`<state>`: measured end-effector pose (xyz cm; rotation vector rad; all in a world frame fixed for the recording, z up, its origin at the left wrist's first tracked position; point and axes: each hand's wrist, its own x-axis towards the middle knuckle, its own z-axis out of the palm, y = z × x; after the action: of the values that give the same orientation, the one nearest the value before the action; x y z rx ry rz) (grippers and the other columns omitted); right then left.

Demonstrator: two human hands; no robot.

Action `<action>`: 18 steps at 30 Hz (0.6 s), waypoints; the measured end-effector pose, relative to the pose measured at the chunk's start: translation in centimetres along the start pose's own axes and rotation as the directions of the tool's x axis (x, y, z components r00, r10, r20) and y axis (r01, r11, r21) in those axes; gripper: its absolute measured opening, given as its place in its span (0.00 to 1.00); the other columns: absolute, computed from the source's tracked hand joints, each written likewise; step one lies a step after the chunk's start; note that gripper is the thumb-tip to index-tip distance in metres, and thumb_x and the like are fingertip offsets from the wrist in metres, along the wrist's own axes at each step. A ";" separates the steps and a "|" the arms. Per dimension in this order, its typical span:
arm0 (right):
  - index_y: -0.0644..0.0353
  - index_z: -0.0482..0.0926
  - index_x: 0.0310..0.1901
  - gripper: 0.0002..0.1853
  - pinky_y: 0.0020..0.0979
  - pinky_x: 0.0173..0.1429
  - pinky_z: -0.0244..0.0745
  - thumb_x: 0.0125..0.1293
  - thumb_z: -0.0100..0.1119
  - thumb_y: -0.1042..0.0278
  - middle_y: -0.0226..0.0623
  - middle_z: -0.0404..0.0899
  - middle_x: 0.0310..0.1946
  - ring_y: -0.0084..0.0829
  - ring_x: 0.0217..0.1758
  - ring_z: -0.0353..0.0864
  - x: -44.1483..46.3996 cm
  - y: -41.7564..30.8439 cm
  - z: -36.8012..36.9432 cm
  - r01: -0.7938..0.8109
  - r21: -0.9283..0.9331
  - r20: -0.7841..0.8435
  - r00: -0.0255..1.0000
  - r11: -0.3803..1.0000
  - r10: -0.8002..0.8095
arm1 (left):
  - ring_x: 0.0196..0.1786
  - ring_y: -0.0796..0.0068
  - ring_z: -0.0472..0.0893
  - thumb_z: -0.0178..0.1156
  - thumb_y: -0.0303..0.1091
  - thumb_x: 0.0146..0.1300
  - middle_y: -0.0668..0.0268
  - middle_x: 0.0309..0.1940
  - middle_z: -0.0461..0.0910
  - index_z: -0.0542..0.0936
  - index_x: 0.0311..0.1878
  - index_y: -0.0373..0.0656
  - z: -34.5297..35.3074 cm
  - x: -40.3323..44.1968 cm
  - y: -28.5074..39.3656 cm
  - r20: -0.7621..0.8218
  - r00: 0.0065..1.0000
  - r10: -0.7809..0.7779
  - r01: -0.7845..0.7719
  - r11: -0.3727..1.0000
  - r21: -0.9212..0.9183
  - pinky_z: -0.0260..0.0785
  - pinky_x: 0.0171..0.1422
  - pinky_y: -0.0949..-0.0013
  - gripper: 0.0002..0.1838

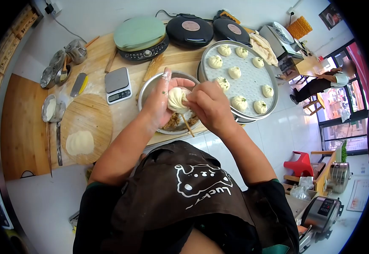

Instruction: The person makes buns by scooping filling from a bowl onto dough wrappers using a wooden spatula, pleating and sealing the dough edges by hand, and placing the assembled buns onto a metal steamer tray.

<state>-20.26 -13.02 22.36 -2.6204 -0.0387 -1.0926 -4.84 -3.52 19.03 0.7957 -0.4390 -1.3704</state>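
A pleated dough bun (177, 100) rests in my left hand (157, 97), whose palm and fingers cup it from the left. My right hand (210, 103) pinches the bun's gathered edge from the right, fingers closed on the dough. Beneath both hands stands a metal bowl (144, 94) with brown minced filling (174, 122) and a wooden stick (188, 126) leaning in it. To the right, a round steamer tray (246, 78) carries several pleated buns (234, 73), spaced apart. On a round wooden board (102, 118) at the left lie flattened dough wrappers (80, 142).
Behind the bowl are a digital scale (119, 86), a green-lidded electric griddle (140, 36) and two black griddles (189, 31). Metal containers (76, 51) and a yellow-edged scraper (79, 84) sit at the left. A person (326, 80) stands far right, near a red stool (299, 164).
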 end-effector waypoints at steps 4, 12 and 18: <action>0.56 0.79 0.43 0.13 0.38 0.42 0.70 0.56 0.72 0.72 0.35 0.75 0.33 0.40 0.37 0.76 0.3 -1.2 -0.6 -0.195 0.058 0.053 0.980 0.979 0.192 | 0.46 0.71 0.84 0.35 0.70 0.75 0.59 0.44 0.83 0.76 0.55 0.33 -0.3 0.0 0.4 0.071 0.997 -0.031 0.029 0.999 0.033 0.78 0.54 0.67 0.42; 0.60 0.80 0.42 0.09 0.40 0.44 0.74 0.61 0.69 0.74 0.38 0.77 0.33 0.40 0.38 0.80 -0.1 -1.5 -1.0 -0.610 0.469 0.198 0.777 0.638 0.597 | 0.45 0.74 0.83 0.36 0.66 0.78 0.59 0.45 0.83 0.76 0.58 0.38 0.9 -1.7 2.1 0.058 0.996 0.063 -0.074 0.974 0.212 0.74 0.35 0.74 0.38; 0.59 0.79 0.40 0.09 0.40 0.44 0.73 0.58 0.68 0.77 0.38 0.76 0.33 0.42 0.39 0.78 -0.5 -0.9 -0.7 -0.221 0.152 0.113 0.972 0.963 0.205 | 0.27 0.75 0.83 0.39 0.63 0.79 0.66 0.33 0.83 0.78 0.53 0.41 0.4 -1.8 1.3 0.002 0.997 -0.075 0.071 0.950 0.304 0.62 0.18 0.80 0.32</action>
<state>-21.18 -12.31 22.72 -2.4603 0.1254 -0.8515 -4.55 -1.90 20.55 1.0634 -0.6473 -1.3960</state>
